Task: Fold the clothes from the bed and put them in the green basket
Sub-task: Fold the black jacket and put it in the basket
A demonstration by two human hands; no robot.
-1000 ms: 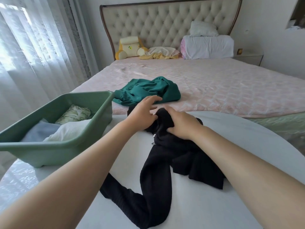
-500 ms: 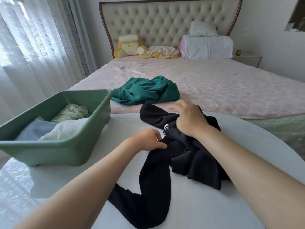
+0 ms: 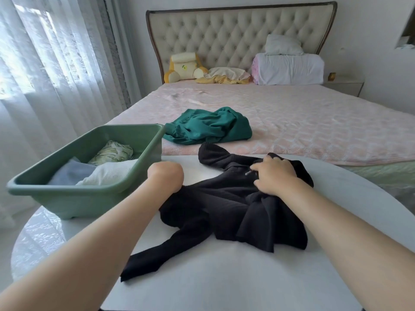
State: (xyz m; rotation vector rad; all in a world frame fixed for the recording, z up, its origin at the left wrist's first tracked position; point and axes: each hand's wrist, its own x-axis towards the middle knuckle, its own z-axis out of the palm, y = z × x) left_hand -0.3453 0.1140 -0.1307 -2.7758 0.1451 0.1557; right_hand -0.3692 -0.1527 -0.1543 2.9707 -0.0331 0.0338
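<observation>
1. The black garment (image 3: 224, 205) lies crumpled on the white round table (image 3: 224, 279), in its far half. One long sleeve trails toward the near-left edge, and another rounded part reaches the far edge, next to the bed.
2. The left hand (image 3: 166, 176) is curled into a fist at the garment's left edge, its back to the camera and its fingers tucked out of sight. The cloth is drawn up to a point under it, so it appears to grip the fabric there.
3. The right hand (image 3: 275, 176) rests palm down on the garment's upper right part, its fingers spread and pressing the cloth. A small silver zip pull (image 3: 248, 172) shows just beside the fingertips.
4. The green basket (image 3: 89, 194) stands at the table's left edge, well apart from the garment. It holds three folded pieces: a leaf-patterned one (image 3: 112, 151) at the back, a grey-blue one (image 3: 71, 172) and a white one (image 3: 110, 173) in front.
5. A teal garment (image 3: 208, 126) lies unfolded in a heap on the bed (image 3: 314, 122), near its foot edge, just beyond the table and the basket's far corner.
6. At the head of the bed, against the tufted headboard (image 3: 235, 37), sit a yellow and cream cushion (image 3: 184, 66), a yellow and cream cloth (image 3: 224, 75) and white pillows (image 3: 289, 68).
7. Sheer curtains (image 3: 45, 63) hang on the left.
</observation>
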